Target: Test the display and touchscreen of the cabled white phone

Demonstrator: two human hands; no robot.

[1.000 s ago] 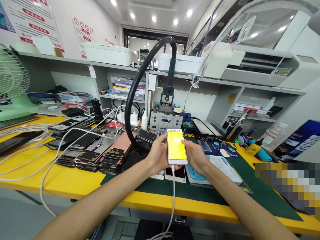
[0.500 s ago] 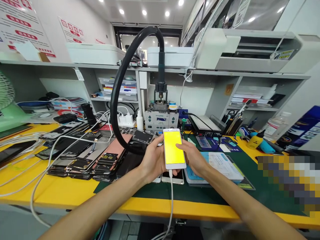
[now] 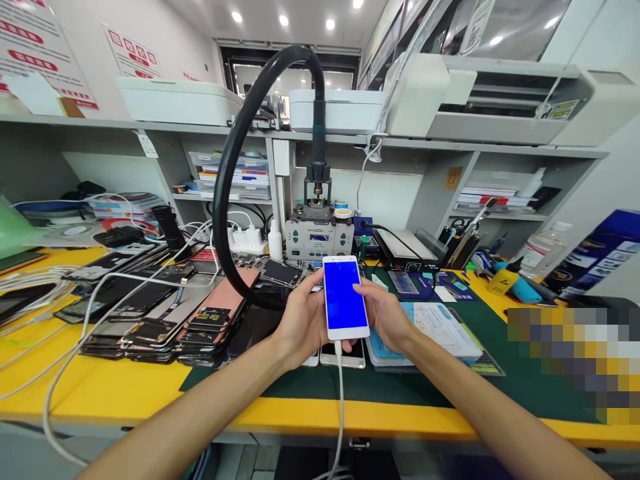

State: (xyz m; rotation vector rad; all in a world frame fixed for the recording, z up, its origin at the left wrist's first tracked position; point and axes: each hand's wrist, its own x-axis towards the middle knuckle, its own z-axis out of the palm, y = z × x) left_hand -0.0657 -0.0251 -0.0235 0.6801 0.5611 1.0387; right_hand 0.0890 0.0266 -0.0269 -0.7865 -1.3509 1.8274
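Note:
A white smartphone [image 3: 346, 297] with a plain blue screen is held upright-tilted between both hands above the green mat. My left hand [image 3: 303, 319] grips its left edge, with the thumb along the side and the other fingers partly hidden behind. On the right edge, my right hand [image 3: 385, 312] is closed round the phone, its thumb tip over the screen. From the phone's bottom end a white cable [image 3: 341, 393] hangs down past the table edge. Beneath the hands lies another phone [image 3: 344, 356], partly covered.
Stacked phone parts [image 3: 205, 327] crowd the left of the yellow table [image 3: 280, 408]. A thick black hose [image 3: 223, 173] arches over from a hot-air station [image 3: 320, 239]. Right of the hands, a plastic case [image 3: 440, 333] rests on the green mat [image 3: 530, 373]. Bottles [image 3: 543, 250] stand farther right.
The phone's screen has turned from yellow to blue. Both hands keep their hold on the phone, and the camera view has shifted slightly.

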